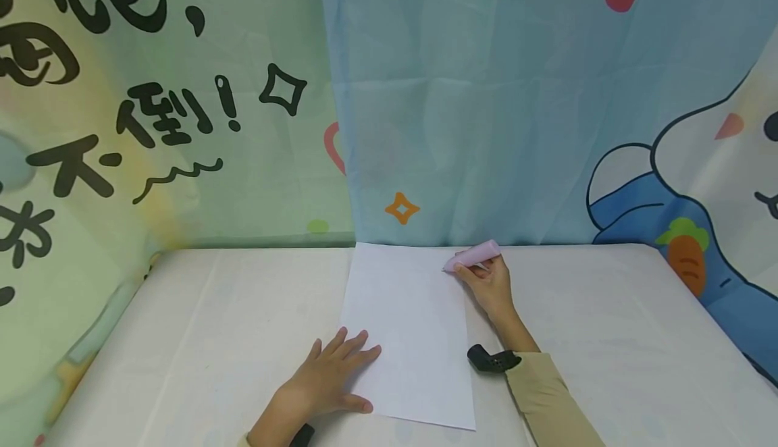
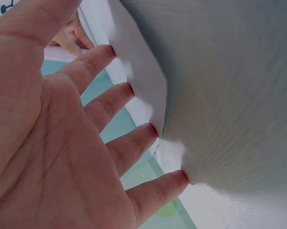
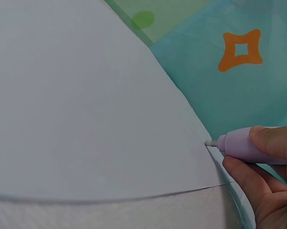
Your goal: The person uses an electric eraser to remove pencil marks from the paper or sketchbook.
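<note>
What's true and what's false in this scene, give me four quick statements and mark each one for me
1. The right-hand grip holds a lavender pen-like tool. True.
2. The left-hand grip is a clenched fist. False: it is spread open.
3. The white sheet is covered in drawings. False: no marks show on it.
4. An orange star shape shows on the blue backdrop. True.
</note>
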Available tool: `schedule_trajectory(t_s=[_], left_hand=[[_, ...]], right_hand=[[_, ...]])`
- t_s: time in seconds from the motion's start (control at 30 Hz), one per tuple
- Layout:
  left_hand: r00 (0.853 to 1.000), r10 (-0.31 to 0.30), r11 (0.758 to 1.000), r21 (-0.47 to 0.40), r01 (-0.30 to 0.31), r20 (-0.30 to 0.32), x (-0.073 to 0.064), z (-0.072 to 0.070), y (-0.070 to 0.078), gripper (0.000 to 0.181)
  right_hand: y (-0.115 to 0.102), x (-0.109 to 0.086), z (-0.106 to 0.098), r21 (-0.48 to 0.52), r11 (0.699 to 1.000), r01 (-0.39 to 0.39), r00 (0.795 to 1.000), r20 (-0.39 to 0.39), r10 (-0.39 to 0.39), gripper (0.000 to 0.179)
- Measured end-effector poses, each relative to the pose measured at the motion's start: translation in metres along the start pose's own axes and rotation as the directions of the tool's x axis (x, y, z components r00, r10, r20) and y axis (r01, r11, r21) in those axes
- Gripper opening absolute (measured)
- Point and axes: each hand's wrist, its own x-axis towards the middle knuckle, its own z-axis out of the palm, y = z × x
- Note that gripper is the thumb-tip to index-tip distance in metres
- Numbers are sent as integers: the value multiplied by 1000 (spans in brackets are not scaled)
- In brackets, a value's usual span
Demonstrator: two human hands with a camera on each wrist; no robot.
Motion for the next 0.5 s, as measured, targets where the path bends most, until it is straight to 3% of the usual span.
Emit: schedule_trajectory(t_s=[0.5], left_hand=[[1000,2,1000,-13,-2,-7,0,1,-1,82]], right_hand=[[-2,-1,0,-22,1000,3,1000,16,-3,47]])
